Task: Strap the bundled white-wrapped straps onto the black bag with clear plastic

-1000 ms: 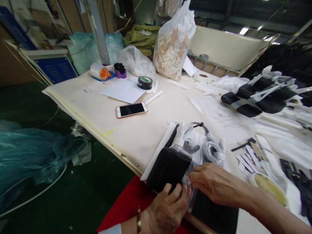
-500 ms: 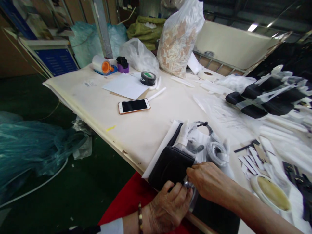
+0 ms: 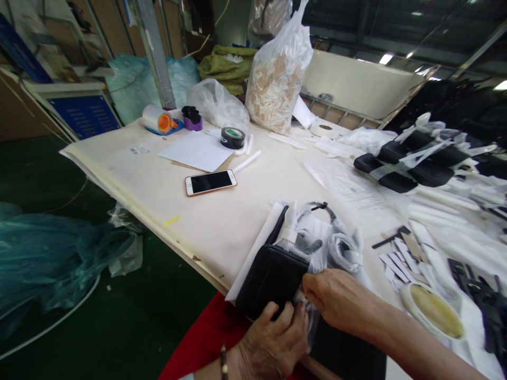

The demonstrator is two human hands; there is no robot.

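Red cloth point(image 3: 202, 330) nearest, beside L hand point(image 3: 273, 343), w/ beaded bracelet point(image 3: 224, 364) at wrist. L fingers bent, tips close to lower edge of black bag point(image 3: 273, 272); can't tell if gripping. R hand point(image 3: 336, 298) just above & beside, fingers drawn in narrow, pinching clear plastic point(image 3: 312, 322) at side of black bag. Black panel point(image 3: 348, 351) under R forearm. Black bag located at near edge of pale surface point(image 3: 198, 219), white padding point(image 3: 253, 253) along its L side, wrapped strap coil point(image 3: 343, 250) just beyond R hand. Off to R: cream tape roll point(image 3: 433, 311), then loose strips point(image 3: 396, 264). Farther: phone point(image 3: 210, 182), face up, w/ dark screen; black-wrapped bundle point(image 3: 407, 163) far R, tied w/ whitish plastic. Beyond phone: white sheet point(image 3: 194, 150), black tape roll point(image 3: 233, 138) at its corner; orange-ended dispenser point(image 3: 160, 120) next to purple holder point(image 3: 193, 122). Toward back: tall see-thru sack point(image 3: 277, 87), full of tan & white scraps.
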